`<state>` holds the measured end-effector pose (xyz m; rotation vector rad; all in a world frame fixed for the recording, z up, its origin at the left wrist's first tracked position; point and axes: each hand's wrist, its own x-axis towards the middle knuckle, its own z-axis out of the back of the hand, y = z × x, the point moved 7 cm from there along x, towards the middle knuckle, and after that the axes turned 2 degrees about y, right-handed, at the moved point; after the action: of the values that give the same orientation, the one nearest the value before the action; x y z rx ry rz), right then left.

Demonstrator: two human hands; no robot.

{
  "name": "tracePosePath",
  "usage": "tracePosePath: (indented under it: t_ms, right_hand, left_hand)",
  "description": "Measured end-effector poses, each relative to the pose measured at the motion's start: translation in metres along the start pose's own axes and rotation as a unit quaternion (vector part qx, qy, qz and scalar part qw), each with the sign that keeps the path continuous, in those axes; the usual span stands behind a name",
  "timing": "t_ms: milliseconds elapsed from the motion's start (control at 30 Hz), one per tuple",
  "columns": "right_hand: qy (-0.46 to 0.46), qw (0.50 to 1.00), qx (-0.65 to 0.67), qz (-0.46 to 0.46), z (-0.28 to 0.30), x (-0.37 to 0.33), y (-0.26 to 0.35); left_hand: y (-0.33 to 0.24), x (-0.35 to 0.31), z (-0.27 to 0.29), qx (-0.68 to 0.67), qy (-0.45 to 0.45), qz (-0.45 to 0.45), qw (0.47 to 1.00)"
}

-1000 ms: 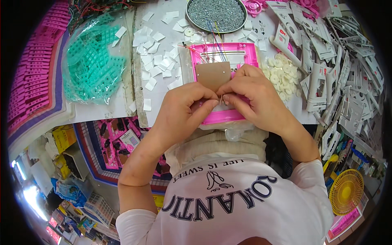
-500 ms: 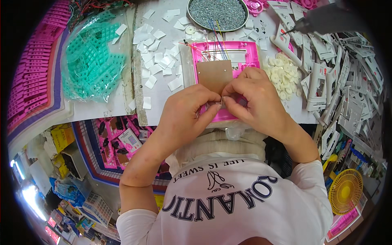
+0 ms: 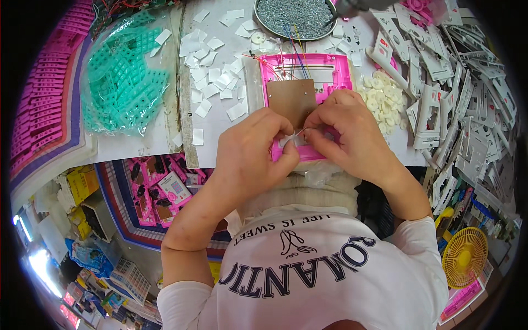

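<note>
A pink plastic casing [image 3: 344,71] lies in front of me on the table, with a brown circuit board [image 3: 291,102] over its middle. Red, blue and yellow wires [image 3: 300,58] run out past the board's far edge. At the board's near edge, my left hand [image 3: 256,143] and my right hand [image 3: 352,132] almost meet. A thin pale strand [image 3: 300,132] stretches between their fingertips, pinched by both; it looks like a wire, but its ends are hidden by the fingers.
Beyond the casing stands a round tray of small screws [image 3: 294,19], with a dark tool [image 3: 357,6] over its right edge. White paper squares [image 3: 223,81] lie left, beside bagged green pads [image 3: 126,82]. Cream discs [image 3: 382,102] and piled white plastic parts [image 3: 429,115] are at right.
My fingertips have drawn slightly apart, showing more of the strand between them. The board and casing have shifted slightly. The dark tool has swung left toward the screw tray.
</note>
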<state>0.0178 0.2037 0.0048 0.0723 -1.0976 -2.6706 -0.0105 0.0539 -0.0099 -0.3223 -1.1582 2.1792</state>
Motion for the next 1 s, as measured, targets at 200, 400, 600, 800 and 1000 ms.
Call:
tracePosePath:
  t_ms: [200, 400, 600, 800, 1000]
  right_hand:
    - [0.005, 1.000, 0.007, 0.008, -0.002, 0.000, -0.001]
    - [0.015, 1.000, 0.003, 0.012, -0.001, 0.000, 0.000]
    - [0.020, 1.000, 0.005, 0.014, -0.001, 0.000, 0.000]
    - [0.022, 1.000, 0.005, 0.015, -0.001, 0.001, -0.001]
    - [0.028, 1.000, 0.005, 0.006, -0.002, 0.001, -0.001]
  left_hand:
    - [-0.002, 0.000, -0.002, 0.010, 0.002, -0.017, 1.000]
    - [0.001, 0.002, -0.003, -0.043, 0.033, 0.012, 0.998]
    - [0.004, 0.003, -0.003, -0.085, 0.076, 0.043, 0.993]
    - [0.008, 0.005, -0.004, -0.105, 0.099, 0.029, 0.989]
    - [0.003, 0.003, -0.004, -0.091, 0.085, 0.008, 0.992]
